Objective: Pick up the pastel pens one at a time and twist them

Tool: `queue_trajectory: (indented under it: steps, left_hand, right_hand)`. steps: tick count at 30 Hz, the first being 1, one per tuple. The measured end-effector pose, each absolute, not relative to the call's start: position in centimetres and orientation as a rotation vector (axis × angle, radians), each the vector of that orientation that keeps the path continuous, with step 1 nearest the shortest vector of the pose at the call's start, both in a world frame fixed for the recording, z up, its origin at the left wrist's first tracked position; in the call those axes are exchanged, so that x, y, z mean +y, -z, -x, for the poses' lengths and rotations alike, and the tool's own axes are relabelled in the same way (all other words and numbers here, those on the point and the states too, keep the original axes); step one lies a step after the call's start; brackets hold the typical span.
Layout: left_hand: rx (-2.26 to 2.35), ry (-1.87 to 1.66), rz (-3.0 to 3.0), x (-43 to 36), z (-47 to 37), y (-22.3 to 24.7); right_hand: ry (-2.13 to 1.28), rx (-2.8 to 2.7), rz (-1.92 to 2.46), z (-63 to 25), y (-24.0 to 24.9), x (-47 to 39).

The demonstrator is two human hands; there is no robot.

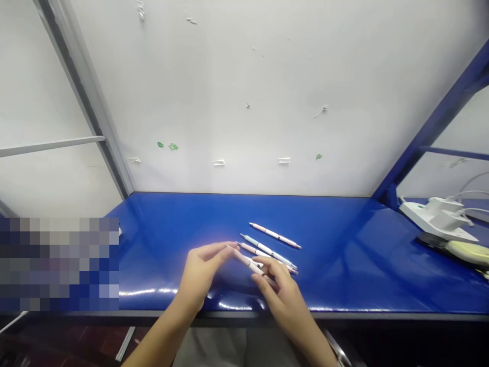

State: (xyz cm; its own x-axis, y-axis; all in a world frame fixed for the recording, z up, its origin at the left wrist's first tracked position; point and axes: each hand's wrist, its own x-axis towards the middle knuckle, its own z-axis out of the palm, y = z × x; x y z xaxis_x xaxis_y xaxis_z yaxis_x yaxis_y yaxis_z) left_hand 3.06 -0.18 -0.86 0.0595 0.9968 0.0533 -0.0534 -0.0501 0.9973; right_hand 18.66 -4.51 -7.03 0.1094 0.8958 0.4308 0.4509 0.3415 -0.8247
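A pink-and-white pen [247, 262] slants above the front part of the table, held between both hands. My left hand [202, 267] pinches its upper-left end with thumb and fingertips. Around the lower-right part of the same pen, my right hand [280, 290] closes its thumb and fingers, hiding that end. Just behind it lies another pink-and-white pen [250, 249], partly covered by my right hand. Beyond that rest a light blue-and-white pen [263, 247] and, farthest back, one more pink-and-white pen [273, 234]. All three lie roughly parallel on the table.
The glossy blue table [183, 219] meets a white wall panel [237, 76] at the back. At right are a white power strip [439, 220] with plugs and cables, and a black-and-yellow object [464, 251]. The left edge is pixelated.
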Motion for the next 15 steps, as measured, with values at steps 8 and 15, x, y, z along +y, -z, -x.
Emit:
queue_trajectory:
  steps: [8,15]
  left_hand:
    - [1.127,-1.204,-1.255,0.03,-2.9,0.87]
    - [1.194,-1.211,-1.266,-0.09,-3.02,0.96]
  right_hand:
    - [-0.364,-1.674,1.267,-18.92,6.31,-4.54]
    - [-0.342,-1.597,1.226,-18.61,6.57,-4.74]
